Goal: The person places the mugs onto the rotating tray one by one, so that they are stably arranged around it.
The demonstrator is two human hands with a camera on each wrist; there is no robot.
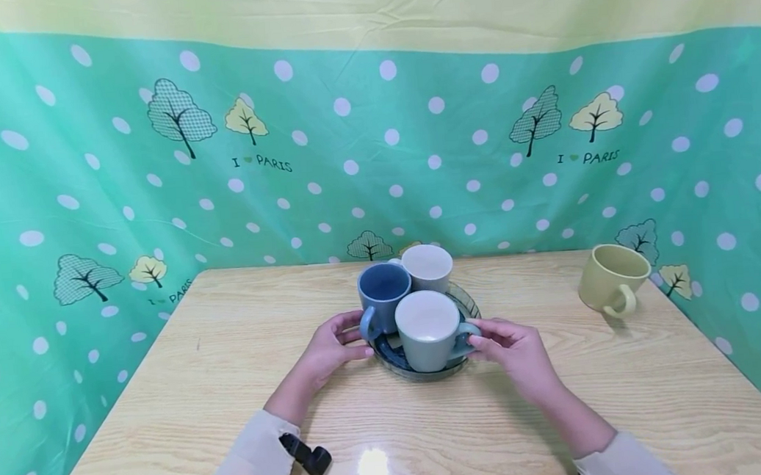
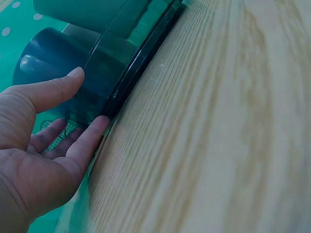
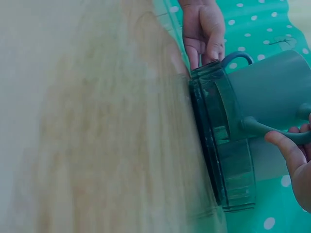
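Observation:
My right hand pinches the handle of a pale blue-grey mug, white inside, at the front of a round, clear-walled tray. In the right wrist view, thumb and fingers meet on that mug's handle, and its base sits inside the tray wall. My left hand touches the tray's left side with extended fingers, thumb on the wall and little finger low at the base. Beside it stands a dark blue mug, its handle facing forward. Behind is a white-lined mug, partly hidden.
A yellow mug stands alone at the right rear of the wooden table. Behind the table hangs a green dotted curtain with printed trees. A black strap is around the left sleeve.

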